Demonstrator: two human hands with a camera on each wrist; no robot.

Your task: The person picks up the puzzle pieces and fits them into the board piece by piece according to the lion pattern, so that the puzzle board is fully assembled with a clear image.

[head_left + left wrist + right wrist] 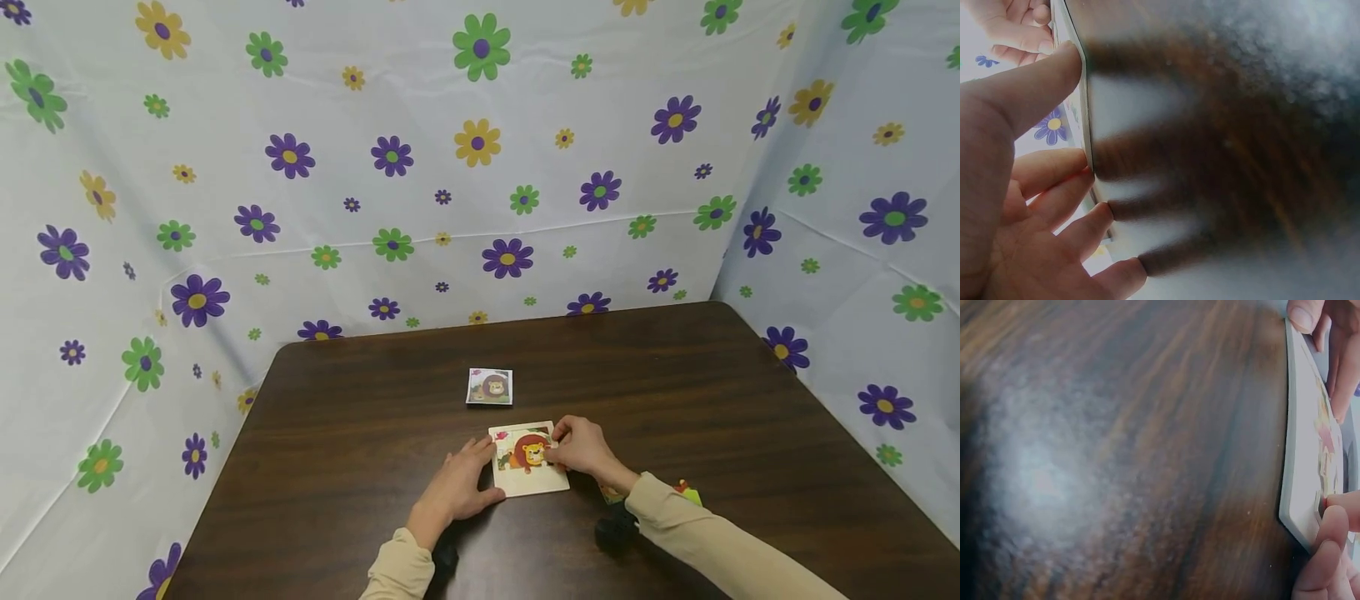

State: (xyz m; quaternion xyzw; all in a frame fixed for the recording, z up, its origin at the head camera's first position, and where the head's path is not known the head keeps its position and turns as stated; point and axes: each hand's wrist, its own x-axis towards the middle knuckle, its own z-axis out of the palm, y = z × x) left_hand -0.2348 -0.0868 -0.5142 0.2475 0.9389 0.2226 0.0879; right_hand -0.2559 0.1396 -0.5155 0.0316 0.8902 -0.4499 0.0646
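A square wooden puzzle board [525, 483] with a lion picture in its upper part lies flat on the table. My left hand [461, 483] rests along its left side, fingers spread and fairly straight. The left thumb [1063, 69] touches the board's edge in the left wrist view. At the board's right side, my right hand [585, 450] pinches a small puzzle piece [1320, 505] against the board's face. The fingers hide most of that piece. Beyond the board lies a square lion picture card [490, 388].
The brown wooden table [360, 400] has flowered white cloth [420, 108] behind it and at both sides. Partly under the right forearm are a colourful piece [611, 493] and a yellow-green one [690, 495]. Dark objects show beneath both wrists.
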